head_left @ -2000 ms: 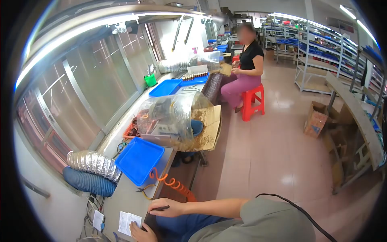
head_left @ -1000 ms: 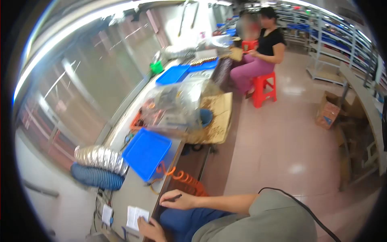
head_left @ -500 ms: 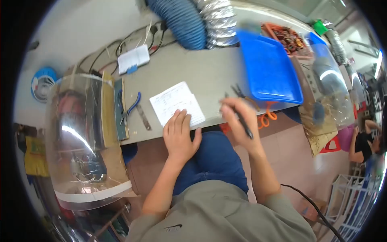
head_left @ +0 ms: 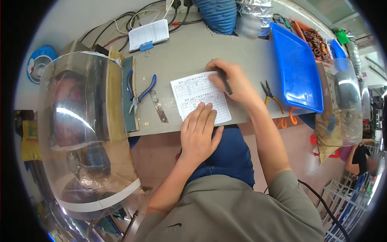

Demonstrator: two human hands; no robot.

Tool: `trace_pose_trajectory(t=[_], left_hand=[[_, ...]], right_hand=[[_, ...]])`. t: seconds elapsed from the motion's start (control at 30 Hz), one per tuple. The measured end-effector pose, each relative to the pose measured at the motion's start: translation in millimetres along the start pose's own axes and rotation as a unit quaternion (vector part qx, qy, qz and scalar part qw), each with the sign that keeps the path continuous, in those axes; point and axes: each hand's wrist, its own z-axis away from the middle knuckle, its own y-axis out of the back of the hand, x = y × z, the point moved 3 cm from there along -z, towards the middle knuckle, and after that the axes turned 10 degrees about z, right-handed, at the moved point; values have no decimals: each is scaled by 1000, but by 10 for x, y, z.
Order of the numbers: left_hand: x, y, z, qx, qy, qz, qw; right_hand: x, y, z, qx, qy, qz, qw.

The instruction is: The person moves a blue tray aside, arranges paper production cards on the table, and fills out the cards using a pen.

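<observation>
A printed paper form [head_left: 193,89] with tables on it lies on the workbench in front of me. My left hand [head_left: 200,133] rests flat on its lower edge, fingers stretched out and slightly apart. Over the upper right corner of the form, my right hand [head_left: 236,82] is closed round a black pen [head_left: 224,80]. The pen's tip is hidden behind my fingers, so I cannot tell whether it touches the paper. To the left lie a metal ruler strip [head_left: 159,107] and blue-handled pliers [head_left: 141,94]. Orange-handled pliers [head_left: 269,94] lie right of my right hand.
A blue tray [head_left: 296,68] stands at the right, with a red basket [head_left: 299,30] of small parts behind. A clear curved guard [head_left: 76,121] bounds the left side. Clipped papers [head_left: 148,34], cables and a blue duct hose [head_left: 217,16] are at the back. Another person [head_left: 356,159] is far right.
My right hand has moved with the pen from right of the form to over its upper right corner. My left hand stays on the form. The camera view has shifted.
</observation>
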Motion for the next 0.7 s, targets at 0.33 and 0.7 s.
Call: trace_pose_trajectory(t=[0.33, 0.7], left_hand=[[142, 104, -55, -97, 38, -4, 995], [159, 190, -264, -12, 46, 107, 993]], right_hand=[[117, 659, 647, 232, -38, -129, 963], [295, 665, 1123, 203, -70, -183, 960]])
